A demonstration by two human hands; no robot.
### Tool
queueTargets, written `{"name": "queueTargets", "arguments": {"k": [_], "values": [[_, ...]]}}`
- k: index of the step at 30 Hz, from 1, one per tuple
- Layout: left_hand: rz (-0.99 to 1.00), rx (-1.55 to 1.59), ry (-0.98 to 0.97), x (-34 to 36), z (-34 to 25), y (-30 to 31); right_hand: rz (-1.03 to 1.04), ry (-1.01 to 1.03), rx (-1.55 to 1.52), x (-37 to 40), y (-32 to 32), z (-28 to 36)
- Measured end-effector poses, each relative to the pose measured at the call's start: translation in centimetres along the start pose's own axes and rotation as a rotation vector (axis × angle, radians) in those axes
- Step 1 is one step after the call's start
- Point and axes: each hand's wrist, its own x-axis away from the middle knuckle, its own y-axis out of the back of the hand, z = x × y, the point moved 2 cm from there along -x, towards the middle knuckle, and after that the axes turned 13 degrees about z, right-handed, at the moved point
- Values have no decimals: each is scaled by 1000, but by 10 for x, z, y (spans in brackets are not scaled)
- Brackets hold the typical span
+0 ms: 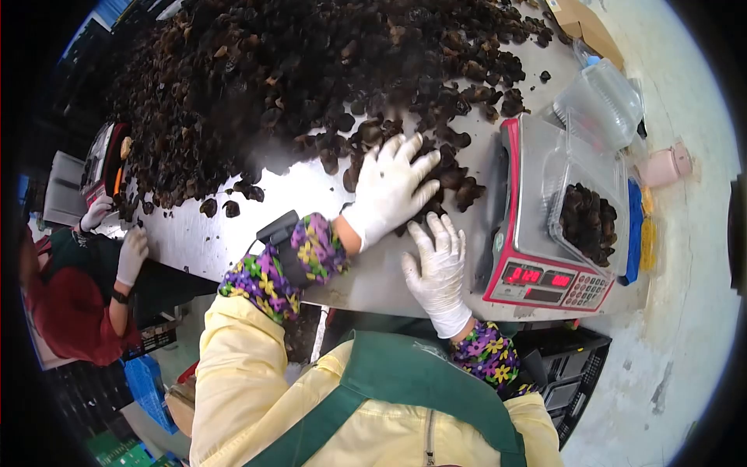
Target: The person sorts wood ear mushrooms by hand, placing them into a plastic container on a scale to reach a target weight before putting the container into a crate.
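My left hand (393, 191), in a white glove, lies spread on the near edge of a large heap of dark brown wood ear mushrooms (257, 78). Its fingertips touch several loose pieces. Closer to the table's front edge, my right hand (440, 272), also gloved, has its fingers stretched out over the metal and nothing visible in it. To its right stands a red-framed digital scale (537, 226) with lit red digits. On the scale's plate rests a clear plastic box (554, 222) with its lid raised, partly filled with wood ear mushrooms (589, 226).
Empty clear plastic boxes (603, 105) are stacked behind the scale, near a cardboard box (587, 27) and a pink container (665, 165). At left, a co-worker in a red top (74, 315) stands by another scale (103, 159). A black crate (572, 373) sits below the table.
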Motion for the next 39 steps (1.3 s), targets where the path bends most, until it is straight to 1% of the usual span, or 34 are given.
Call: {"name": "queueTargets", "arguments": {"k": [2,3,6,9,11,13,15,16,17,19,21,22,23,26,27,29,32,33,35,37,39], "values": [[6,-2,-34,33,-12,0,-92,43,-44,5,4,0],[26,-22,-12,47,-14,10,-87,39,-44,6,6,0],[17,-112,174,79,13,19,-133,44,-84,12,11,-1],[-67,-275,396,97,59,21,-167,35,-98,6,20,-4],[-165,-267,424,104,82,31,-154,26,-77,-5,26,-1],[-223,-201,444,106,81,44,-161,-54,21,-16,32,4],[-251,-113,344,105,73,49,-136,-51,14,-19,28,3],[-236,19,264,105,60,53,-78,-35,76,-18,23,2],[-212,82,206,107,48,46,-21,-20,137,-17,19,0],[-68,98,103,117,25,25,-19,-16,115,-3,17,0],[5,52,-25,135,7,6,-13,9,89,17,12,-2],[-96,24,-54,133,5,2,9,-24,44,26,12,-1],[-92,28,-51,129,7,-3,16,-26,45,32,11,-1],[-333,-18,105,82,14,20,-67,7,-4,43,10,-2],[-259,-30,108,68,24,16,-69,9,-4,42,9,-2],[-113,-127,87,46,24,12,-90,-8,-65,40,8,-5],[23,-296,115,27,16,-4,-91,10,-75,42,7,-7],[25,-294,108,25,16,-5,-94,3,-74,43,8,-7],[-109,-206,83,26,20,-3,-108,21,-83,43,9,-6],[-185,-103,63,39,12,25,-114,20,-94,43,8,-6],[-207,-29,38,65,11,49,-119,38,-81,43,9,-6]]}}
